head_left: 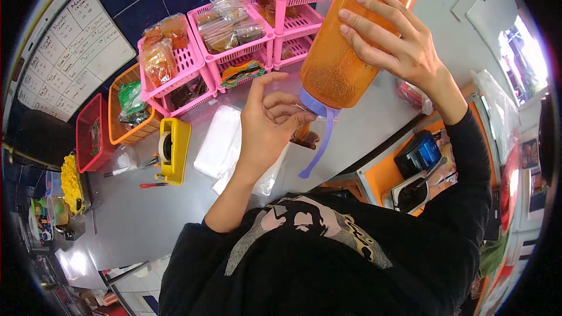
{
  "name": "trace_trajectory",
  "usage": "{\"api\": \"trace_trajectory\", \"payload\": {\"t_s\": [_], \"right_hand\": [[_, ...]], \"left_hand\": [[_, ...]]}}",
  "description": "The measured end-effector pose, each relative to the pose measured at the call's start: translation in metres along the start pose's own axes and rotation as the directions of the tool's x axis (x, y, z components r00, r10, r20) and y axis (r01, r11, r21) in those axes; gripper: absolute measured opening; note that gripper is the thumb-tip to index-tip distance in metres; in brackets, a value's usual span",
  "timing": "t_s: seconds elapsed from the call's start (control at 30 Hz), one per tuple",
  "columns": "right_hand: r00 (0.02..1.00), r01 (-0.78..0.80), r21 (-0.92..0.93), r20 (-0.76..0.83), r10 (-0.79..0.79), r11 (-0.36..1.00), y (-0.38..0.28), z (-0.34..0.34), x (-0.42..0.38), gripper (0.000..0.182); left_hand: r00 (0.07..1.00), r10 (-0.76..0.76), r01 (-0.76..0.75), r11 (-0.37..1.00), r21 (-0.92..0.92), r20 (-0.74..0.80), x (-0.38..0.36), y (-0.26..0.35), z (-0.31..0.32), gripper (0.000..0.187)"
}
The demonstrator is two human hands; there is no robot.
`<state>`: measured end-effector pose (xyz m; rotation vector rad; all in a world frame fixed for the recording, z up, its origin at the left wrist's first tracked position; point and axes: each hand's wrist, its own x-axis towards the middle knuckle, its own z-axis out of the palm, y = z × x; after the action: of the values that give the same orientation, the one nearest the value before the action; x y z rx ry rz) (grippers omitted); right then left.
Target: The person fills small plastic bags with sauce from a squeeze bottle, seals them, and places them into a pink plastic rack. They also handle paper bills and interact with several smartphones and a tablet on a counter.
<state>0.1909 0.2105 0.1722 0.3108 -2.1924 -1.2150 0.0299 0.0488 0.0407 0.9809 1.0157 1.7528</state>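
My right hand [404,41] is wrapped around a large orange translucent bottle [345,52], tipped with its mouth downward. Dark grainy contents have gathered near the bottle's lower end. A purple collar [319,104] rings the mouth, and a purple strap [321,151] dangles from it. Just at the mouth, my left hand [266,117] pinches thumb against fingers on what looks like the rim of a small clear plastic bag [305,138]. Brown contents show low in that bag, partly hidden behind my fingers and the strap. My left index finger is raised and curled.
Pink racks [196,70] with filled zip bags stand along the wall. Orange [120,134] and red baskets [88,152] sit left of them. A yellow tape dispenser [175,152], a red pen [153,185] and white plastic bags [219,140] lie on the grey table [134,222].
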Motion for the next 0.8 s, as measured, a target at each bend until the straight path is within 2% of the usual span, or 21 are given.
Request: {"api": "trace_trajectory", "payload": {"t_s": [0.27,0.47,0.53,0.57,0.67,0.7,0.77,0.8], "right_hand": [[0.996,-0.069,0.026,0.063,0.067,0.997,-0.001,0.007,-0.011,0.029],[0.992,-0.098,0.086,0.091,0.09,0.991,-0.001,0.021,-0.021,0.041],[0.965,-0.236,0.255,0.177,0.195,0.938,-0.007,0.03,-0.029,0.052],[0.965,-0.236,0.25,0.176,0.196,0.939,-0.011,0.034,-0.032,0.052],[0.878,-0.478,0.518,0.293,0.378,0.71,-0.034,0.051,-0.047,0.069],[0.879,-0.476,0.516,0.288,0.379,0.712,-0.047,0.057,-0.053,0.069],[0.763,-0.628,0.591,0.342,0.549,0.506,-0.078,0.068,-0.064,0.07],[0.764,-0.627,0.592,0.337,0.551,0.506,-0.095,0.072,-0.068,0.07]], "left_hand": [[1.0,0.008,-0.008,0.999,0.034,0.018,0.0,0.001,0.001,0.059],[1.0,-0.002,0.002,1.0,0.005,0.023,0.0,0.002,0.001,0.057],[1.0,0.005,-0.006,0.999,0.033,0.026,-0.001,0.001,0.001,0.056],[1.0,0.009,-0.01,0.999,0.034,0.03,-0.002,0.0,0.001,0.056],[0.998,0.064,-0.066,0.994,0.088,0.02,-0.003,-0.003,-0.001,0.054],[0.996,0.093,-0.091,0.991,0.1,-0.011,-0.003,-0.004,-0.002,0.053],[0.991,0.126,-0.12,0.986,0.116,-0.043,-0.001,-0.006,-0.006,0.052],[0.992,0.11,-0.102,0.989,0.107,-0.067,-0.001,-0.006,-0.01,0.055]]}}
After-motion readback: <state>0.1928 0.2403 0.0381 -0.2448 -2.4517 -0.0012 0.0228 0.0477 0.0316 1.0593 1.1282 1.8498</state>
